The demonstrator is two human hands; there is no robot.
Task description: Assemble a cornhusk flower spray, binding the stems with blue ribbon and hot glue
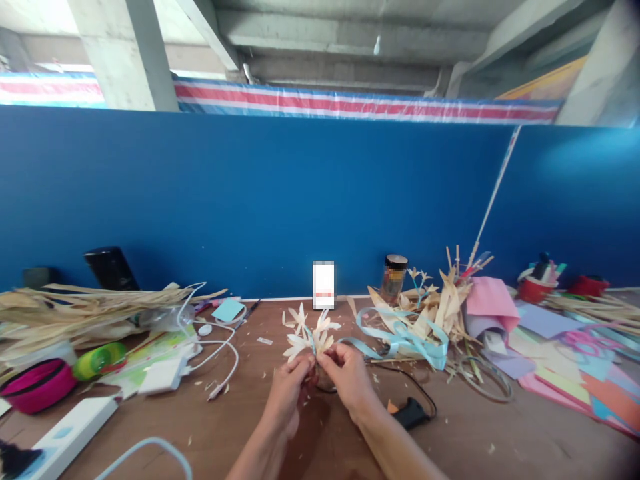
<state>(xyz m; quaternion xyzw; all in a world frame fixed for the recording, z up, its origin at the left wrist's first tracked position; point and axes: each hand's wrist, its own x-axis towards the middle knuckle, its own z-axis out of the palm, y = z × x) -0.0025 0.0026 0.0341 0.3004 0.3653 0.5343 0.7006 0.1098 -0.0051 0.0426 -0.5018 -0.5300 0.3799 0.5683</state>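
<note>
"Where is the flower spray?"

"Right at the fingertips, over the surface, with its pale petals spreading toward 12 o'clock from where the two hands meet. One bloom sits out nearer 11."

"And its long axis?"

"It runs roughly 6 to 12. The bluish stem shows between the petals, leaning a touch toward 11. Its lower end is hidden behind the fingers, so I can't tell how far down it goes."

"How do the fingers stand?"

"Narrow on both sides. The left hand comes in from 7 o'clock and pinches at the base of the blooms; the right hand comes in from 5, thumb and forefinger close together at the same spot."

"Which hand is nearer?"

"Neither, really. Both sets of fingertips are at the base, just beside each other. Which one bears the weight, I can't tell."

"What lies about them?"

"The glue gun is at 4 o'clock, nearer the right hand and apart from it. The light-blue ribbon loops between 2 and 3, with dry husks beyond."
</note>
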